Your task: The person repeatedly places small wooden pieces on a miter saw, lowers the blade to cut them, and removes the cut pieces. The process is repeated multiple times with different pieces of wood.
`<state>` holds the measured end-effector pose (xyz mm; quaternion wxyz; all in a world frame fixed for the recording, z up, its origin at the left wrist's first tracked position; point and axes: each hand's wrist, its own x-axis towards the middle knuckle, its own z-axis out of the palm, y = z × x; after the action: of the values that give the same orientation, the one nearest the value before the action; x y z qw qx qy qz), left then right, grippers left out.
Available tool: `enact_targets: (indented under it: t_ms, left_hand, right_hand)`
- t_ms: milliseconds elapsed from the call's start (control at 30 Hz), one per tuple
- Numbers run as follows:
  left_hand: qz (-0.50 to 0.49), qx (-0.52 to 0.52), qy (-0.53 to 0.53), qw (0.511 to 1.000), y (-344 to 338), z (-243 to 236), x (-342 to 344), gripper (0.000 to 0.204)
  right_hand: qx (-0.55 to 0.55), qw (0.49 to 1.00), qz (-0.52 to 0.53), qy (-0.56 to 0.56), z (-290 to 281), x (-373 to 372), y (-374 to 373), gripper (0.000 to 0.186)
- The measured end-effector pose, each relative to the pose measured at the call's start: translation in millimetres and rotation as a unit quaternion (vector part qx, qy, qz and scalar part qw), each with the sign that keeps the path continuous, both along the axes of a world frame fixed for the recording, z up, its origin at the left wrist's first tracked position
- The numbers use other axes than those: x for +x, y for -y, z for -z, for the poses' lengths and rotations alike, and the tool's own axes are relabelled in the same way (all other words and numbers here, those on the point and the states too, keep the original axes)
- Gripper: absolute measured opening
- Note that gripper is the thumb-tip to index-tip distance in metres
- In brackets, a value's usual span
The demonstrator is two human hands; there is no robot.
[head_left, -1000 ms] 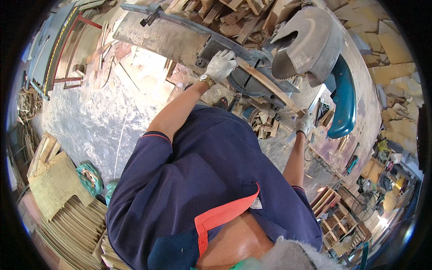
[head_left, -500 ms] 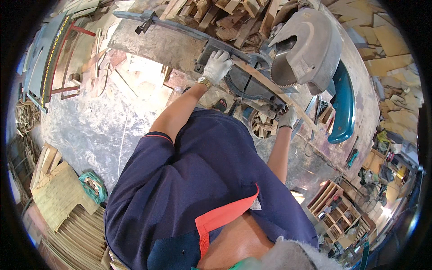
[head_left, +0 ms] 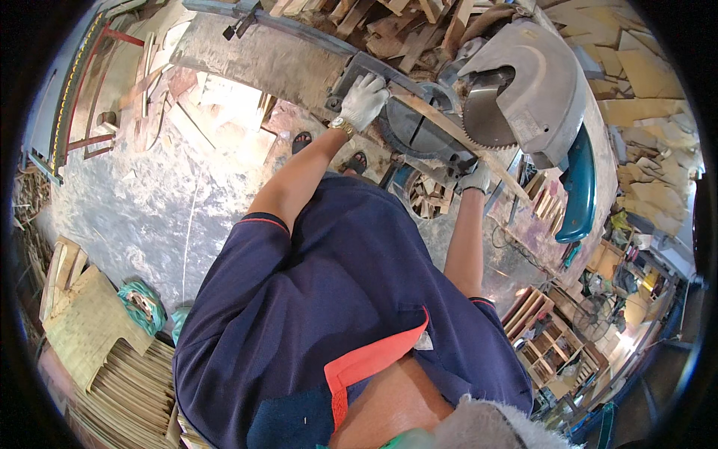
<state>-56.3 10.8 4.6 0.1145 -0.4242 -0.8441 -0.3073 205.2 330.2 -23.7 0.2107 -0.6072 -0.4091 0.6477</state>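
A long wooden strip [head_left: 440, 120] lies across the bed of a miter saw [head_left: 535, 90]. My left hand [head_left: 364, 102], in a white work glove, has its bent fingers on the strip's left end, against the fence. My right hand [head_left: 475, 178], also gloved, is closed at the strip near its right end; its fingertips are partly hidden. The toothed saw blade [head_left: 488, 116] sits raised under its grey guard, just beyond the strip. The blue saw handle [head_left: 580, 198] hangs to the right, with neither hand on it.
Wood offcuts [head_left: 404, 34] are heaped behind the saw. A round bin of scraps [head_left: 430, 196] stands below the bed. Stacked boards [head_left: 123, 389] lie at lower left beside a green bag [head_left: 142, 307]. A wooden rack [head_left: 553, 337] and a fan [head_left: 594, 318] are at right.
The whole view has shifted slightly, and both feet now show below the bench. Both hands stay at the strip, with little visible movement against the saw.
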Motion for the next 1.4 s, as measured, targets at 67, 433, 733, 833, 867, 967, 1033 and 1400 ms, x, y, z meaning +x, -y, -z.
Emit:
enact_targets:
  t_ms: [67, 433, 733, 833, 867, 967, 1033, 1400]
  left_hand:
    - [-0.002, 0.003, 0.007, 1.0, -0.4, 1.2, -0.3, 0.01]
    - [-0.009, 0.013, 0.011, 1.0, -1.6, 4.9, -0.9, 0.01]
    - [-0.01, 0.01, 0.017, 1.0, -1.7, 8.1, -1.3, 0.009]
    - [-0.007, 0.021, 0.016, 1.0, -1.3, 9.5, -1.5, 0.01]
    - [-0.007, 0.023, 0.014, 1.0, -1.3, 9.9, -1.6, 0.01]
    - [-0.007, 0.006, 0.027, 1.0, -1.8, 10.8, -1.2, 0.011]
    - [-0.008, -0.01, 0.035, 0.999, -1.9, 11.2, -0.9, 0.012]
    - [0.003, -0.046, 0.028, 0.999, 0.3, 7.4, -2.7, 0.014]
  right_hand:
    - [-0.014, 1.0, -0.013, 0.017, 2.4, 0.2, -2.7, 0.037]
    - [-0.031, 0.999, 0.035, -0.002, 10.1, 0.8, -7.2, 0.04]
    - [-0.008, 0.999, 0.039, 0.019, 0.3, -3.6, 1.8, 0.04]
    - [-0.01, 1.0, 0.023, 0.014, 3.2, -2.3, 1.1, 0.04]
    - [-0.011, 1.0, 0.022, 0.005, 3.9, -1.9, 0.8, 0.04]
    - [-0.013, 0.999, 0.028, 0.009, 4.7, -2.1, 0.5, 0.041]
    - [-0.011, 0.999, 0.034, 0.017, 3.7, -3.2, 0.9, 0.041]
    - [0.044, 0.998, 0.051, 0.012, -9.2, -9.9, 15.2, 0.04]
